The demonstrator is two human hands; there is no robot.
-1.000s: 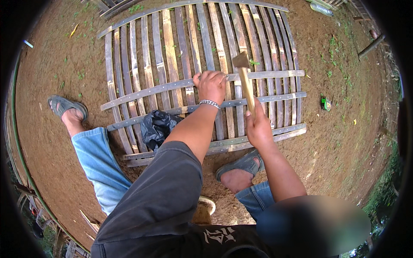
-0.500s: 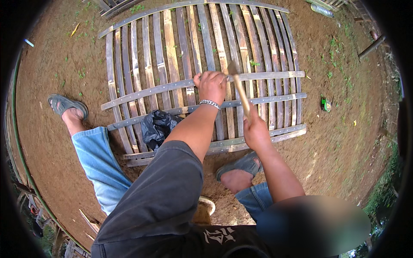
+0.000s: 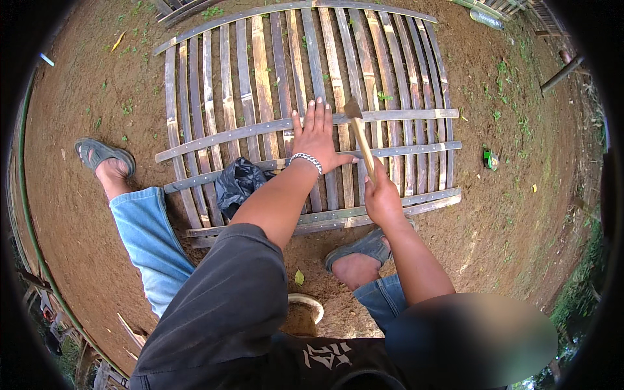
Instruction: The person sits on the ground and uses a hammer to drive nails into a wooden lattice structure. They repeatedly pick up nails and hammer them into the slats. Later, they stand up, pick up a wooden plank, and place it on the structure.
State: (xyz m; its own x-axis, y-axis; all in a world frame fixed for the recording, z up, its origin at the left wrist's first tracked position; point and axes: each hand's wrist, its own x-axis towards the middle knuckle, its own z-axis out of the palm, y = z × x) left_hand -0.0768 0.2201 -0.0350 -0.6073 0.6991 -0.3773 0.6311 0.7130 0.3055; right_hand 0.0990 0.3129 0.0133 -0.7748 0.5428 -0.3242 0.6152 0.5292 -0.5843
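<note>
A bamboo slat panel (image 3: 261, 71) lies on the ground, its long strips crossed by several nailed crosspieces. My left hand (image 3: 316, 140) rests flat on it, fingers stretched over the middle crosspiece (image 3: 221, 139) and thumb out to the right. In my right hand (image 3: 383, 198) is a hammer (image 3: 362, 140) with a pale wooden handle. Its dark head is up by the middle crosspiece, right of my left fingertips; whether it touches the bamboo I cannot tell. A black plastic bag (image 3: 239, 185) lies on the panel left of my left forearm.
My sandalled feet stand on brown soil at the panel's near side. A green tape measure (image 3: 491, 159) lies to the right. Between my legs sits a round tub (image 3: 309, 309), partly hidden. A clear plastic bottle (image 3: 486, 19) lies at the far right, and a green hose (image 3: 29, 214) runs along the left.
My left hand has gone from curled fingers on the crosspiece to lying flat with fingers spread. The hammer stays in my right hand, its head slightly lower.
</note>
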